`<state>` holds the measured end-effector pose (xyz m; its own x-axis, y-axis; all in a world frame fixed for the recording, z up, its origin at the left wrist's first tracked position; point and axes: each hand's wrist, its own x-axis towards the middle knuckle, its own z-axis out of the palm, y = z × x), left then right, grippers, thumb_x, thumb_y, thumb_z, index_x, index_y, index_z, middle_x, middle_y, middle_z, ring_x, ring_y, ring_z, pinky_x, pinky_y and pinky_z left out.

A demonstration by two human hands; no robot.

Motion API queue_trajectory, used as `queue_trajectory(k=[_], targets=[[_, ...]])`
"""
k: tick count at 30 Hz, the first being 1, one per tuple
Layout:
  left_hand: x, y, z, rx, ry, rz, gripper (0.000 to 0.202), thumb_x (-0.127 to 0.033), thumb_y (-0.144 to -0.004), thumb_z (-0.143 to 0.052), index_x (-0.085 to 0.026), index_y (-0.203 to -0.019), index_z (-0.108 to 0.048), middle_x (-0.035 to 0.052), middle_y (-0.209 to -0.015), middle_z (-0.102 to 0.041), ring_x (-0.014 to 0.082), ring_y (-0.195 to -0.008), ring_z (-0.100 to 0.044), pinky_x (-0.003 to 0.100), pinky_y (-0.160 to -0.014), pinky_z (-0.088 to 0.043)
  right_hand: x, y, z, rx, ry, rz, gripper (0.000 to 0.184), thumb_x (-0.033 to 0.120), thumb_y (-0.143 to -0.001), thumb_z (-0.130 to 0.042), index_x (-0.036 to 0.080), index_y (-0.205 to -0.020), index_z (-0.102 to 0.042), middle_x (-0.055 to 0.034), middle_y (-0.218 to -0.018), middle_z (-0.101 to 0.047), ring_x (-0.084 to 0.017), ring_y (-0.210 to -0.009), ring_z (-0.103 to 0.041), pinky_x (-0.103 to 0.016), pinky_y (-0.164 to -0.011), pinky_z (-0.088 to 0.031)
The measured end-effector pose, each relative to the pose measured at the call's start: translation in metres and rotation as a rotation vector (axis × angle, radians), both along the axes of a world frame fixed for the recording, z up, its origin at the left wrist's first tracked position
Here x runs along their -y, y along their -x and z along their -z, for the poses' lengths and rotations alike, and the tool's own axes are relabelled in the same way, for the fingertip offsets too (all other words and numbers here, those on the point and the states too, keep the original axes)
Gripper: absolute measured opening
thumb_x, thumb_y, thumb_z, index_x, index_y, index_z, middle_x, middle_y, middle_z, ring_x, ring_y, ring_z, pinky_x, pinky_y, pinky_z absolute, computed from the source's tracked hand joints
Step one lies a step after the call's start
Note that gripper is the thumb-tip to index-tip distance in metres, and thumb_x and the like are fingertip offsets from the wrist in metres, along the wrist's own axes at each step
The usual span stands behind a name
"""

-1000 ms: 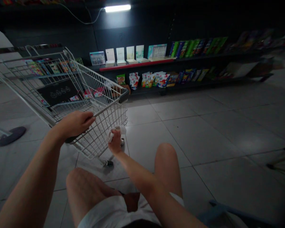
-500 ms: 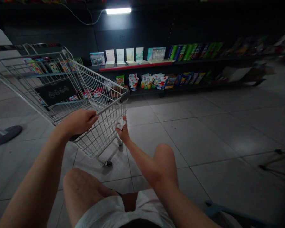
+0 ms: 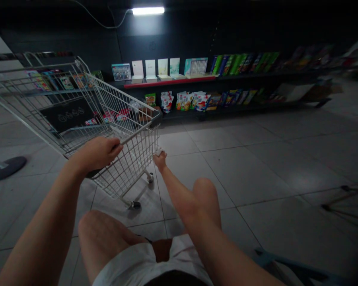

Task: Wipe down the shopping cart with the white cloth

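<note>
Shifted rightward, just clear of the wire basket [image 3: 128, 169]: right grip [image 3: 160, 160] pinching a white tissue [image 3: 159, 152]; left grip [image 3: 97, 153] clenched firmly around the cart handle [image 3: 134, 132].

My shopping cart [image 3: 125, 167] ahead of my knees [image 3: 98, 226], a shelf unit [image 3: 167, 82] beyond it

My left hand [image 3: 97, 153] grips the cart's handle [image 3: 137, 133]; my right hand [image 3: 159, 159] sits just beside the cart's near corner, pinching a scrap of tissue [image 3: 158, 151]. The cart stands on the floor tiles [image 3: 226, 167], left of centre. Packets [image 3: 185, 101] lie on the lower shelf, cards [image 3: 155, 67] stand on the upper one, and a round stand base [image 3: 6, 169] lies left of the cart.
</note>
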<state>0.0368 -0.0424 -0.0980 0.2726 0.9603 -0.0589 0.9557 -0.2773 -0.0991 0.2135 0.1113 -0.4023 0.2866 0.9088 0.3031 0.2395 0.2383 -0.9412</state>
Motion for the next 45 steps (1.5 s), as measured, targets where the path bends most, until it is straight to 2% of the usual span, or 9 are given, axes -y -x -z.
queue_trajectory(k=[5,12,19,22,26,30,35,41,45], targets=[[-0.006,-0.003,0.001,-0.065,-0.030,0.000,0.039,-0.042,-0.092,-0.030,-0.019,-0.081,-0.059,0.0063,-0.068,-0.062,0.0185,-0.062,-0.054,0.030,-0.061,-0.033,0.031,0.038,0.012,-0.117,0.136,0.078,0.012,0.024,-0.078,-0.045,0.018,-0.086,-0.052,-0.0033,-0.090,-0.057,-0.016,-0.090,-0.052,-0.030,-0.085,-0.047],[-0.016,-0.006,0.004,-0.124,-0.064,0.014,0.040,-0.040,-0.094,-0.031,-0.018,-0.089,-0.064,0.0073,-0.074,-0.067,0.0186,-0.068,-0.059,0.030,-0.063,-0.035,0.140,0.130,0.022,-0.186,0.218,0.108,0.029,0.014,-0.073,-0.043,0.018,-0.102,-0.046,-0.0168,-0.113,-0.054,-0.023,-0.110,-0.054,-0.043,-0.102,-0.045],[-0.008,-0.004,0.001,-0.109,-0.050,-0.003,0.040,-0.039,-0.093,-0.030,-0.018,-0.089,-0.064,0.0077,-0.076,-0.067,0.0192,-0.069,-0.060,0.030,-0.064,-0.035,0.229,0.138,0.024,-0.051,-0.053,-0.397,0.029,0.012,-0.065,-0.048,0.024,-0.091,-0.050,-0.0069,-0.096,-0.059,-0.023,-0.094,-0.060,-0.042,-0.088,-0.055],[-0.003,-0.001,0.001,-0.103,-0.043,-0.001,0.033,-0.040,-0.089,-0.037,-0.019,-0.088,-0.063,0.0076,-0.075,-0.067,0.0205,-0.069,-0.060,0.031,-0.062,-0.036,0.211,0.093,-0.027,-0.061,-0.278,-0.458,0.026,0.016,-0.070,-0.052,0.024,-0.095,-0.055,-0.0053,-0.096,-0.059,-0.022,-0.095,-0.062,-0.039,-0.086,-0.056],[0.003,0.002,0.003,-0.146,-0.080,0.010,0.031,-0.040,-0.087,-0.040,-0.020,-0.089,-0.063,0.0097,-0.080,-0.070,0.0244,-0.075,-0.065,0.032,-0.063,-0.037,0.139,0.037,-0.137,0.132,-0.523,-0.018,0.025,0.023,-0.087,-0.049,0.025,-0.111,-0.056,-0.0120,-0.123,-0.053,-0.026,-0.125,-0.051,-0.047,-0.107,-0.045],[0.007,0.002,0.004,-0.176,-0.095,0.022,0.033,-0.038,-0.088,-0.038,-0.020,-0.095,-0.065,0.0117,-0.087,-0.072,0.0275,-0.081,-0.067,0.034,-0.065,-0.039,0.057,0.011,-0.215,0.664,-0.654,-0.319,0.028,0.023,-0.090,-0.051,0.024,-0.115,-0.061,-0.0076,-0.121,-0.060,-0.024,-0.122,-0.053,-0.051,-0.119,-0.031],[0.007,-0.003,0.004,-0.179,-0.081,-0.013,0.035,-0.037,-0.088,-0.038,-0.019,-0.096,-0.067,0.0131,-0.087,-0.073,0.0296,-0.084,-0.069,0.035,-0.065,-0.043,0.031,0.008,-0.238,0.849,-0.465,-0.225,0.023,0.022,-0.090,-0.050,0.012,-0.103,-0.066,-0.0126,-0.106,-0.065,-0.027,-0.110,-0.058,-0.053,-0.118,-0.029],[0.019,-0.004,0.006,-0.216,-0.102,-0.028,0.035,-0.034,-0.091,-0.038,-0.018,-0.104,-0.066,0.0144,-0.097,-0.075,0.0300,-0.092,-0.071,0.035,-0.073,-0.048,0.071,0.023,-0.246,0.939,-0.595,-0.576,0.024,0.020,-0.089,-0.049,0.013,-0.107,-0.063,-0.0096,-0.109,-0.062,-0.021,-0.106,-0.057,-0.037,-0.099,-0.045],[0.043,-0.008,0.010,-0.260,-0.149,-0.176,0.040,-0.033,-0.097,-0.029,-0.017,-0.110,-0.063,0.0167,-0.091,-0.075,0.0345,-0.088,-0.072,0.037,-0.065,-0.048,0.025,-0.009,-0.268,0.896,-0.579,-0.306,0.026,0.014,-0.084,-0.050,0.013,-0.107,-0.064,-0.0116,-0.117,-0.059,-0.025,-0.111,-0.054,-0.041,-0.098,-0.043]])
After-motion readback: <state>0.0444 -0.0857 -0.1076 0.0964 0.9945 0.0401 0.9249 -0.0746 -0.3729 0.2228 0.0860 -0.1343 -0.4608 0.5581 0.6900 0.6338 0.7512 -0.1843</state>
